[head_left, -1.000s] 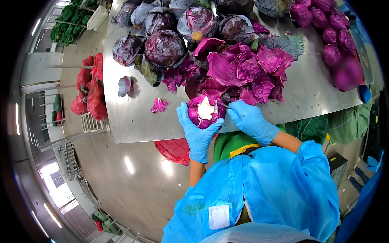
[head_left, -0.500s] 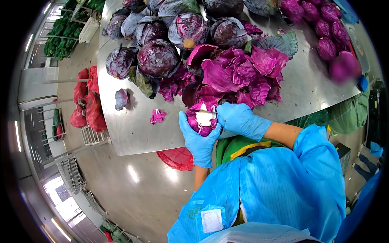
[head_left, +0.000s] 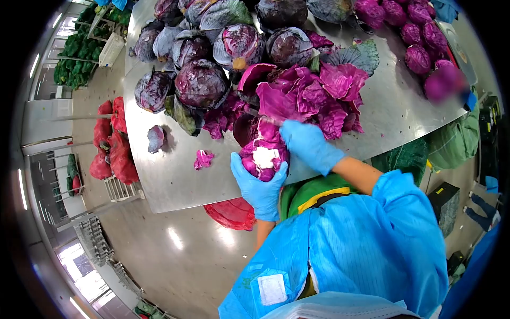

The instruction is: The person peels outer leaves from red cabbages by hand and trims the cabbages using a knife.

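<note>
My left hand [head_left: 258, 183], in a blue glove, cups a small purple cabbage [head_left: 272, 150] from below near the table's front edge. The cabbage's white cut stem end faces up, and a purple leaf stands out from its far side. My right hand [head_left: 311, 146], also gloved in blue, is closed just right of and beyond the cabbage. It grips a knife [head_left: 272, 121] whose thin blade points left and is blurred; its handle is hidden in the fist. A heap of loose purple leaves [head_left: 313, 95] lies directly behind.
Several dark untrimmed cabbages [head_left: 202, 83] fill the far left of the metal table [head_left: 186, 181]. Peeled purple cabbages [head_left: 418, 58] are grouped at the far right. Red mesh sacks [head_left: 114, 143] stand on the left; a black crate [head_left: 445, 204] is at the right.
My right hand and knife have moved away from the cabbage's cut face to its far side, and a leaf now stands out there. My left hand keeps its hold.
</note>
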A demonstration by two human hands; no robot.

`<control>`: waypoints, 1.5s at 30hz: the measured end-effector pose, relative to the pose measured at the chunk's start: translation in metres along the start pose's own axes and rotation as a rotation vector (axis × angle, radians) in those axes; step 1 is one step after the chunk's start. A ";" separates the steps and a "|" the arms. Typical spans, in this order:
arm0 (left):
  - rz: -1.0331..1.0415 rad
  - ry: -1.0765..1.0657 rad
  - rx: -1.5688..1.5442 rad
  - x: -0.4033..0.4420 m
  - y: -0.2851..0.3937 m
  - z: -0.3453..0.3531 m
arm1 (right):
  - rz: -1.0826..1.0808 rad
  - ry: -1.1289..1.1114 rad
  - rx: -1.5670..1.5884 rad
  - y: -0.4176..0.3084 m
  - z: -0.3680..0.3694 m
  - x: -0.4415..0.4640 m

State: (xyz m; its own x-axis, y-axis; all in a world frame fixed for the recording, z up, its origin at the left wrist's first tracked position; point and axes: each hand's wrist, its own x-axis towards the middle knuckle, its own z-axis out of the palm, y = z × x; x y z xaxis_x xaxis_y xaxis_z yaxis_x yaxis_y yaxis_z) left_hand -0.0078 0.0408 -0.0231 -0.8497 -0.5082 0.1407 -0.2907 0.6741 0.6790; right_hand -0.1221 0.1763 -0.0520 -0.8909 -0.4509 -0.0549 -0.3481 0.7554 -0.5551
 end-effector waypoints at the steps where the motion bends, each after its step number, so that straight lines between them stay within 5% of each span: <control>1: 0.052 0.030 0.002 -0.008 -0.003 0.001 | 0.055 0.069 0.084 0.004 0.000 0.003; 4: 0.052 0.042 -0.116 -0.015 -0.011 0.003 | 0.092 -0.021 0.056 0.001 0.004 -0.006; 9: 0.027 -0.023 -0.251 -0.023 -0.026 -0.021 | 0.024 0.012 0.344 -0.007 0.005 -0.011; 10: 0.026 -0.044 -0.227 -0.027 -0.026 -0.029 | 0.117 -0.119 0.494 -0.013 0.001 -0.011; 12: -0.143 -0.168 -0.272 -0.032 -0.024 -0.051 | 0.310 -0.384 0.777 -0.029 -0.007 -0.013; 13: -0.226 -0.169 -0.450 -0.036 -0.021 -0.053 | 0.268 -0.299 0.814 -0.035 0.000 -0.018; 17: -0.526 0.084 -0.905 -0.040 -0.042 -0.038 | 0.026 -0.209 0.716 -0.050 0.007 -0.035; 20: -0.604 0.161 -0.849 -0.036 -0.017 -0.035 | -0.055 -0.237 0.616 -0.055 0.003 -0.034; 28: -0.336 0.116 -0.643 -0.016 -0.037 -0.016 | -0.608 0.192 0.266 -0.018 0.018 0.001; 30: -0.322 0.063 -0.706 -0.013 -0.056 -0.018 | -0.565 0.324 0.022 0.017 0.019 0.026; 33: -0.369 0.001 -0.989 -0.016 -0.057 -0.027 | -0.199 0.225 0.207 0.019 -0.012 0.022; 34: -0.456 -0.029 -0.980 -0.017 -0.049 -0.035 | -0.222 0.223 0.283 0.008 -0.015 0.011; 37: -0.257 -0.016 -0.674 -0.003 -0.052 -0.024 | -0.340 0.231 0.471 -0.017 -0.019 0.004; 40: -0.311 -0.014 -0.607 0.002 -0.053 -0.019 | -0.323 -0.037 0.212 -0.034 -0.014 -0.012; 45: -0.413 -0.036 -0.695 0.010 -0.039 -0.021 | -0.369 -0.003 0.155 -0.036 -0.007 -0.007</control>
State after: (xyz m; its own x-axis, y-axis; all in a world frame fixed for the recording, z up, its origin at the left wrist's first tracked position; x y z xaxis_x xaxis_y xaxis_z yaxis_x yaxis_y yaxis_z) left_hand 0.0039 -0.0018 -0.0331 -0.7507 -0.6178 -0.2343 -0.2542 -0.0573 0.9655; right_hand -0.1056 0.1557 -0.0263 -0.7135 -0.6799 0.1695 -0.5962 0.4620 -0.6566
